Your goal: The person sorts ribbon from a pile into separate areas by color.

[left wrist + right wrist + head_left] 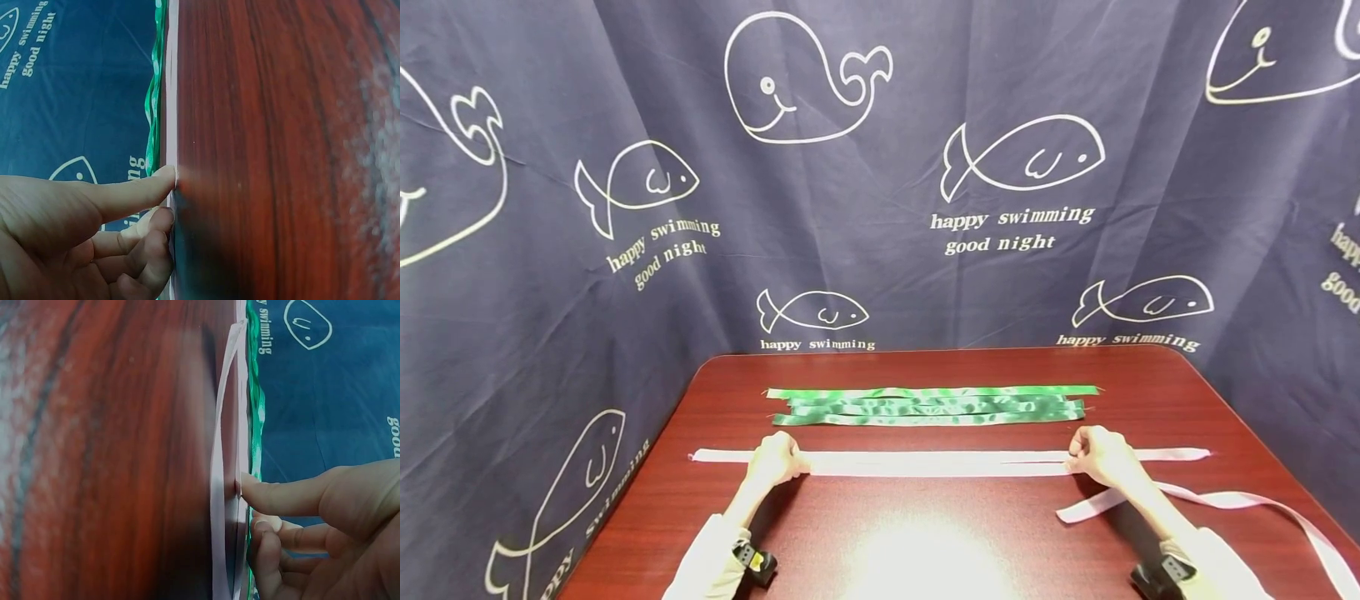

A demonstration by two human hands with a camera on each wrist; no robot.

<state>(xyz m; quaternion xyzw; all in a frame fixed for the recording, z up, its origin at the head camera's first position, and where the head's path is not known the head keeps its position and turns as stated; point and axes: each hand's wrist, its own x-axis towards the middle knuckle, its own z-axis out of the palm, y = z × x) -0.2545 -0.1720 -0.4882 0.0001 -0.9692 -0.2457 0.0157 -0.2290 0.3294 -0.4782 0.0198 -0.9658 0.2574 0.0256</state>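
Two pale pink ribbons lie side by side across the table, the farther ribbon [1172, 455] reaching out past both hands. My left hand [775, 460] pinches the left end of the nearer pale pink ribbon [925, 469] between thumb and fingers. At its other end, my right hand [1105, 457] pinches the same strip, which stretches straight between the hands. A narrow gap separates the two ribbons near the right hand. In the left wrist view, the thumb [140, 192] presses at the ribbon's edge. Curled fingers show below the thumb in the right wrist view.
Several green ribbons [925, 408] lie in a row behind the pink ones. Another pale pink ribbon [1232, 498] trails loosely under the right forearm toward the table's right edge. A dark blue curtain [895, 217] with fish drawings surrounds the red-brown table [820, 533].
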